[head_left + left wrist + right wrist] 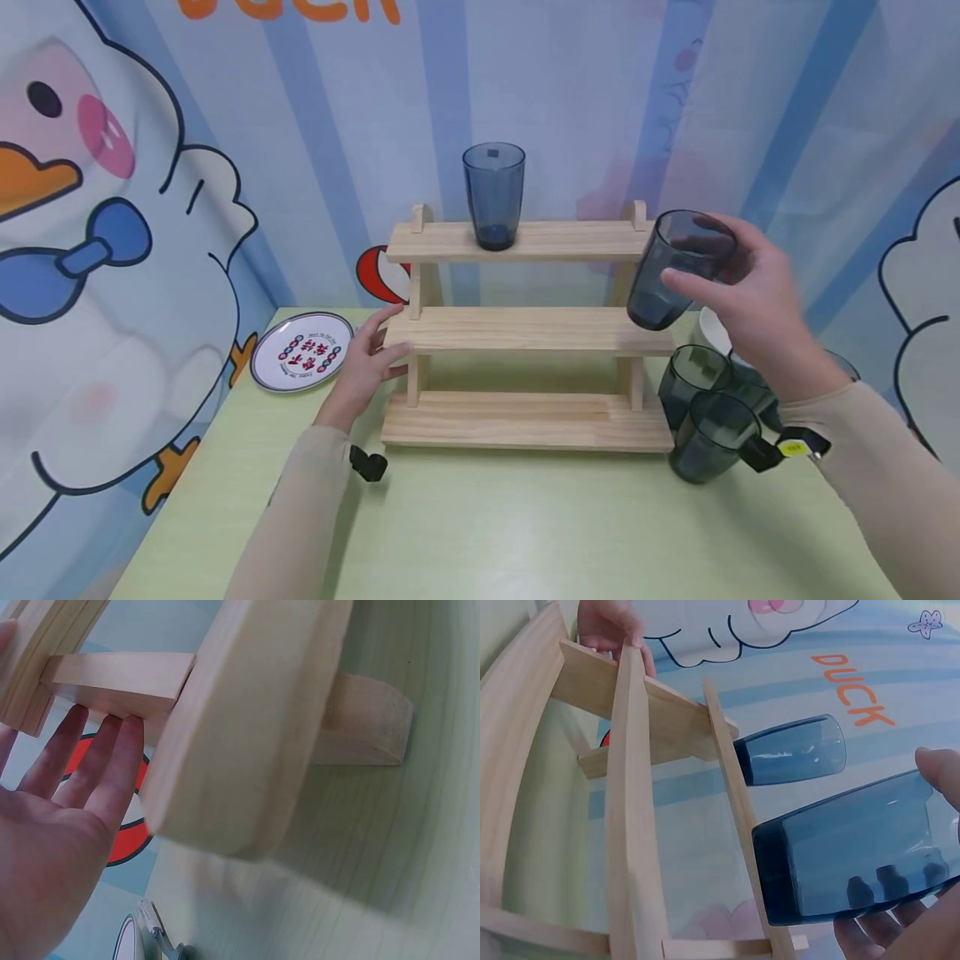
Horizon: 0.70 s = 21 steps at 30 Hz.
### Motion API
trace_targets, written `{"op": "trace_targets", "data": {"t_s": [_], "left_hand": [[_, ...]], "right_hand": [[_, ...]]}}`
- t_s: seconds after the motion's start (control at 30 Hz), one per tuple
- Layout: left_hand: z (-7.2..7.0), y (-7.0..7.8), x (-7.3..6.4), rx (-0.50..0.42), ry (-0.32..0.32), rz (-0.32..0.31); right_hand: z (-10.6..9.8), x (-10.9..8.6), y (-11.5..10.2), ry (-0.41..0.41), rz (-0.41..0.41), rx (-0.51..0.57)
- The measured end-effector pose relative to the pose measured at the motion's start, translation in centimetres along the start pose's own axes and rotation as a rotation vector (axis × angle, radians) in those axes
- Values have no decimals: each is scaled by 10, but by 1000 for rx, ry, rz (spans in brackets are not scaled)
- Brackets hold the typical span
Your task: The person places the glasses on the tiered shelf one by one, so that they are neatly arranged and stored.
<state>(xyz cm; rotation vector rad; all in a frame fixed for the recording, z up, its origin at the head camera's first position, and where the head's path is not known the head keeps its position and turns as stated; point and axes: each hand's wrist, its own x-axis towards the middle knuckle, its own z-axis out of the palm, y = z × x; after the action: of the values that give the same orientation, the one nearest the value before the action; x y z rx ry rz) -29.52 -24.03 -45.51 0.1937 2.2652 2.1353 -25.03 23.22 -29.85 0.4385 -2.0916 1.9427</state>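
My right hand [757,300] grips a dark blue-grey drinking glass [678,268], tilted, in front of the right end of a three-tier wooden shelf [525,329]. In the right wrist view the thumb lies on one side of the held glass [855,855] and the fingertips show through the other. A second glass [495,196] of the same kind stands upright on the top tier, left of its middle. My left hand [365,367] holds the left end of the shelf at the middle tier; in the left wrist view its fingers [112,761] touch the wooden upright.
Several dark glasses [712,437] stand close together right of the shelf, under my right arm, with a white cup [712,331] behind them. An oval white plate [302,352] with red lettering lies left of the shelf. A cartoon-printed cloth [360,125] hangs behind the table [525,525].
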Motion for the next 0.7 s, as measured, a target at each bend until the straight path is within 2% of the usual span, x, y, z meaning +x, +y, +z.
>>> {"op": "trace_targets", "data": {"t_s": [0.3,0.7], "left_hand": [[0,1,0,3,1,-2],[0,1,0,10,6,-8]], "right_hand": [[25,32,-6,14,58,-107],[46,66,-8,64,90,-101]]}}
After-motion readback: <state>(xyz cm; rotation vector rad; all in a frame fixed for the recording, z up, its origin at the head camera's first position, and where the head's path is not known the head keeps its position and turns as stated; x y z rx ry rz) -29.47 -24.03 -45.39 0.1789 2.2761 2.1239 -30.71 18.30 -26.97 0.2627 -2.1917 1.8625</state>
